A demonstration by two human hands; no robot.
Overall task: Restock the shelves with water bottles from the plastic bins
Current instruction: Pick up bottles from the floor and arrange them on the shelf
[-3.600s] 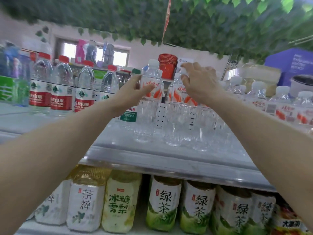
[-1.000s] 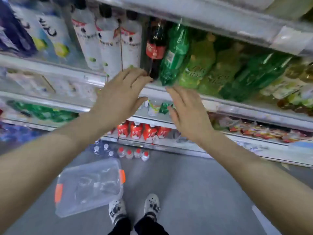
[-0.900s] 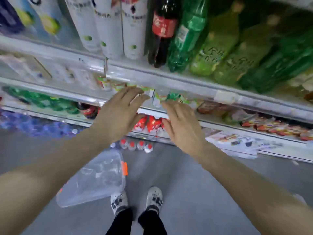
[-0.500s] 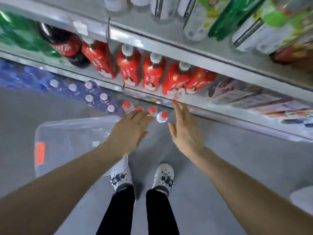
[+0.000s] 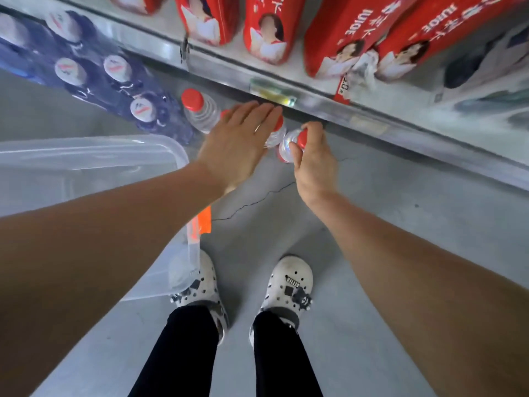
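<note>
Several clear water bottles with red caps stand on the grey floor by the foot of the shelf. My right hand (image 5: 313, 156) grips one red-capped bottle (image 5: 287, 146) round its neck. My left hand (image 5: 237, 144) hovers flat with straight fingers over the neighbouring bottle (image 5: 276, 133), hiding most of it. Another bottle (image 5: 197, 110) stands free to the left. A clear plastic bin (image 5: 91, 167) with orange clips sits on the floor at my left.
The lowest shelf edge (image 5: 315, 101) runs diagonally just beyond the bottles, with red juice bottles (image 5: 266, 27) on it. A blue shrink-wrapped pack of white-capped bottles (image 5: 114, 81) lies on the floor at left. My feet in white clogs (image 5: 287, 285) stand below.
I have bent down from the upper shelves to the floor. Both hands dropped to the red-capped bottles, and my right hand has taken hold of one.
</note>
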